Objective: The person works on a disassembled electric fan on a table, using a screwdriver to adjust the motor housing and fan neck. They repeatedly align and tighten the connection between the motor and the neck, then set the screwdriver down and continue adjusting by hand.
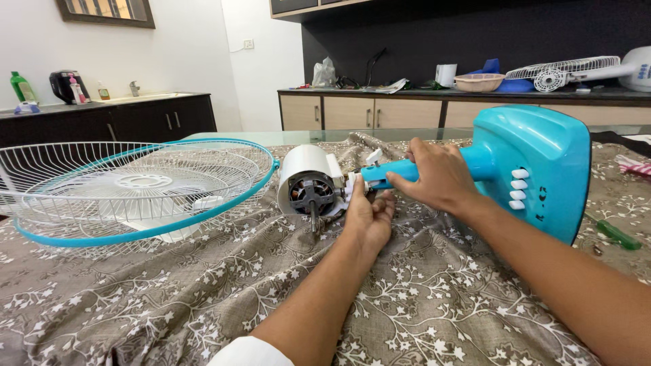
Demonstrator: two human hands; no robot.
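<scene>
fan (434, 169) mid-frame, on its side on cloth (203, 298) | left hand (369, 217) cupped under neck (380, 175), propping it | right hand (437, 177) fingers closed over neck, steadying | motor (310, 191) exposed; grille (129, 186) set aside left

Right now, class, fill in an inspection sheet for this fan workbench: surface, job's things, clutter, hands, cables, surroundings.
Surface: table covered by a brown floral cloth.
Job's things: turquoise fan stand lying on its side; white motor unit with bare shaft; fan guard lying flat at left.
Clutter: green screwdriver by the base.
Hands: left hand under the neck joint; right hand gripping the neck.
Cables: nothing seen.
Surroundings: counter behind with a second fan guard; sink counter at left.
</scene>
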